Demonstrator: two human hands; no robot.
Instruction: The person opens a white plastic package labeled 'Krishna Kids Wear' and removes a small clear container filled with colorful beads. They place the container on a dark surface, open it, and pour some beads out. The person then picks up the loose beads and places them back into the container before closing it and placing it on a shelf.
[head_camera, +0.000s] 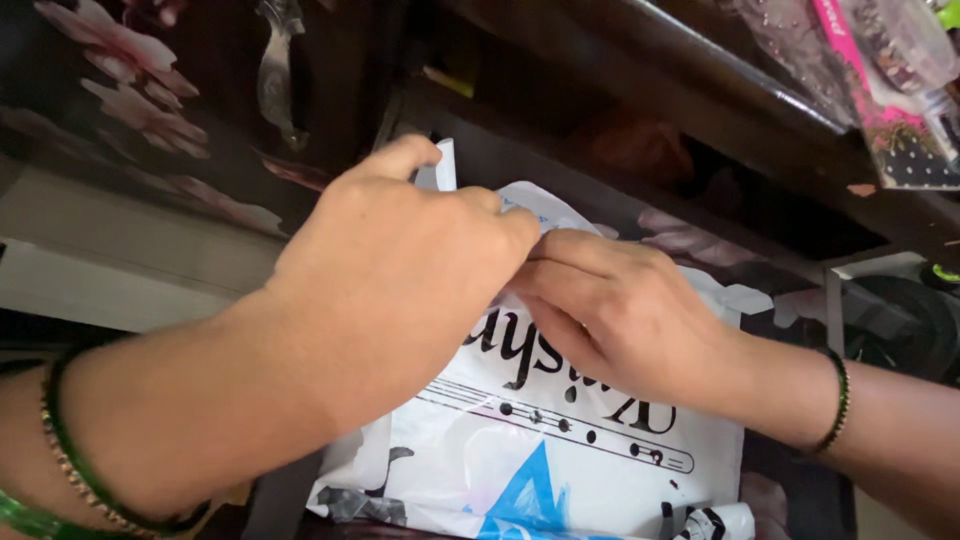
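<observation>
Hands meeting at the far edge of a white plastic bag (560, 440), left hand (400, 270) with its grip pinched shut on that edge, right hand (620, 310) just beside it, fingers curled closed on the same plastic, bag lying centre on a dark floral surface (150, 100), green bangles (60, 480) on the near left wrist, dark shelf (700, 100) far right.

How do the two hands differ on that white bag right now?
The left hand lies on top, nearer the camera, knuckles up, thumb out past the white plastic bag; the right hand sits lower, fingers curled at the bag's top edge. The left wrist wears several green and beaded bangles, the right one thin bangle. Both pinch the bag's top.
</observation>
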